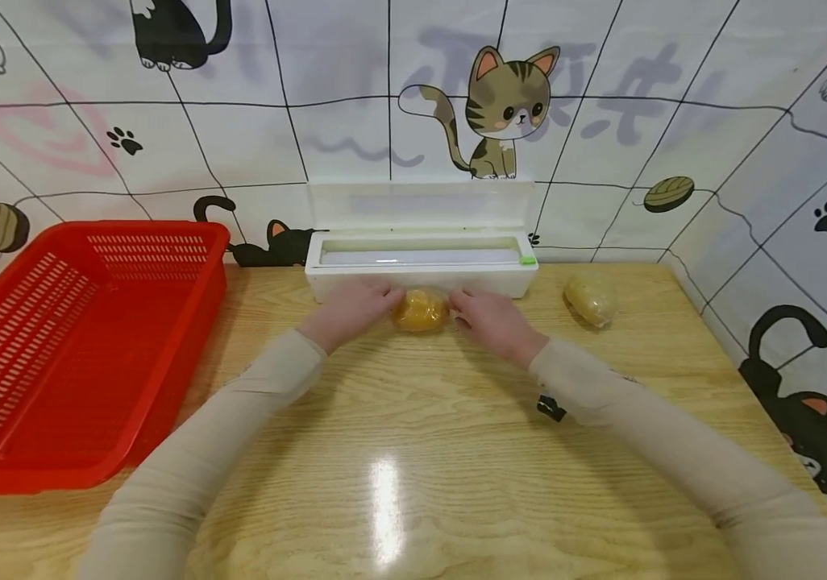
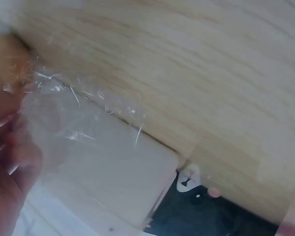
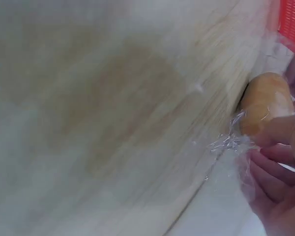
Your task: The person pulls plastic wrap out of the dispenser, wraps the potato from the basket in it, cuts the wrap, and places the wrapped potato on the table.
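Note:
An oval, orange-yellow, potato-like item (image 1: 421, 312), wrapped in clear cling film, lies on the table against the front of a white cling film box (image 1: 486, 282). My left hand (image 1: 355, 308) is at its left end, fingers bent around a gathered part of the film (image 2: 83, 98). At the right end my right hand (image 1: 496, 326) pinches the film (image 3: 228, 142) between thumb and fingers, close beside the item (image 3: 265, 103). The box lid (image 1: 421, 209) stands raised at the back. Some fingertips are hidden behind the film and the hands.
A second film-wrapped, pale yellow oval item (image 1: 591, 298) lies on the table right of the box. A big red plastic basket (image 1: 123, 403) stands at the left. Behind the wooden table (image 1: 421, 443) hangs a cat-print cloth (image 1: 355, 64), which continues along the right side.

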The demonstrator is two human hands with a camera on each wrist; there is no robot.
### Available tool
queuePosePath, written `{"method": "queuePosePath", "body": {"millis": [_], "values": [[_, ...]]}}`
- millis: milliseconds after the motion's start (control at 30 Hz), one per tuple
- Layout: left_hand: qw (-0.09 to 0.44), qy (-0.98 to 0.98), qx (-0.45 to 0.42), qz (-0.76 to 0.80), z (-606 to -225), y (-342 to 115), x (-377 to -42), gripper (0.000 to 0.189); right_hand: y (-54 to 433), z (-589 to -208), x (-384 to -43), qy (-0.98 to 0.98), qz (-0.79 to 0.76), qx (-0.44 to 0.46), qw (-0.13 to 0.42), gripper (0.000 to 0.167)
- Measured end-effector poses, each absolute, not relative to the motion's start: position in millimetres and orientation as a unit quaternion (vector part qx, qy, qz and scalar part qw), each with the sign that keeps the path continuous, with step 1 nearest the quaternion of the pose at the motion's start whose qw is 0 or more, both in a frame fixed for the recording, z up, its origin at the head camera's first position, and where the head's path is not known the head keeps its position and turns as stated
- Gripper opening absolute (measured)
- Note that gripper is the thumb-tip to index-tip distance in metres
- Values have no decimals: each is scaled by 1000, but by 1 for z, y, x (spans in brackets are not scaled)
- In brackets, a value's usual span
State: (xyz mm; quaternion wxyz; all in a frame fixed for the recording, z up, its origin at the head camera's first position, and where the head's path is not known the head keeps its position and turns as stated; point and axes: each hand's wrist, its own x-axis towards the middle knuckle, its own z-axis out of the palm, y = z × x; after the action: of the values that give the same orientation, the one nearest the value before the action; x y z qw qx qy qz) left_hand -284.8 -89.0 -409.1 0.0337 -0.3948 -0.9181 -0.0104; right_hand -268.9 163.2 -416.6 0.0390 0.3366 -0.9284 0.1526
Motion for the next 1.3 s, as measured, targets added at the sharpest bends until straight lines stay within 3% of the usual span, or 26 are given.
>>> {"method": "queuePosePath", "body": {"millis": [67, 167, 300, 400, 533, 933, 1100, 1200, 1300], "values": [[85, -899, -421, 86, -410, -88, -280, 31, 168, -415, -268, -925, 182, 334, -2, 29], [81, -896, -412, 143, -411, -87, -272, 41, 174, -408, -267, -918, 232, 318, -45, 41], [66, -907, -387, 153, -410, -86, -266, 53, 168, -392, -267, -923, 223, 312, -1, 43], [84, -907, -386, 144, -410, -85, -265, 59, 152, -386, -268, -934, 144, 325, 44, 49], [109, -902, -397, 133, -410, -84, -265, 64, 128, -391, -265, -937, 12, 343, 62, 60], [142, -902, -390, 122, -398, -90, -264, 50, 112, -393, -254, -911, -140, 368, 125, 37], [97, -901, -416, 69, -391, -79, -256, 52, 110, -390, -246, -906, -103, 397, 107, 41], [53, -913, -403, 37, -389, -75, -253, 41, 109, -389, -242, -915, -28, 398, 56, 40], [16, -925, -380, 11, -389, -75, -255, 34, 110, -387, -239, -939, 33, 343, 0, 43]]}}
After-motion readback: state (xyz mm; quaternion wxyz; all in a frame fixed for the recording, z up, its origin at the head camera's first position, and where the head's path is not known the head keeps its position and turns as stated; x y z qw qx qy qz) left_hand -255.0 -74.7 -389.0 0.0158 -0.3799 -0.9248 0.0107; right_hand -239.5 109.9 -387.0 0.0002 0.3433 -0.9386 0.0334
